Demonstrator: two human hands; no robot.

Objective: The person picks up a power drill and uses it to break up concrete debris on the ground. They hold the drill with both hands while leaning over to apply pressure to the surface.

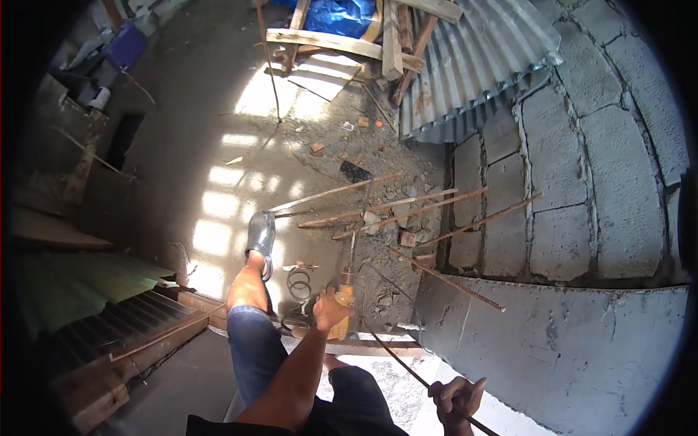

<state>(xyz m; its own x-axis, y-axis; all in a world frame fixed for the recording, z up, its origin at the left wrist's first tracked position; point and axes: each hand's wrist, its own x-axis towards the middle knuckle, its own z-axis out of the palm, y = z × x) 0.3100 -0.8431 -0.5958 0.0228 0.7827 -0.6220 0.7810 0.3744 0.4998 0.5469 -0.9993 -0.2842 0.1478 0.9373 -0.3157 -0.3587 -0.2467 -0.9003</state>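
Observation:
My left hand point(331, 311) is closed around the body of a yellow power drill point(340, 328), down by the threshold. The drill's long bit point(352, 251) points away from me over the rubble. At the lower right, my right hand point(458, 396) has its fingers curled round a thin dark rod point(400, 357). That rod slants from near the drill down past the lower edge. A coiled dark cable point(298, 283) lies just left of the drill. My foot in a dark clog point(262, 232) stands on the floor beyond it.
Several rusty rebars point(425, 211) stick out across the rubble point(385, 214) by the block wall point(560, 174). Corrugated metal sheets point(480, 65) and a wooden frame point(327, 42) stand at the far side. Green corrugated sheeting point(94, 287) and a wooden beam point(160, 334) lie left.

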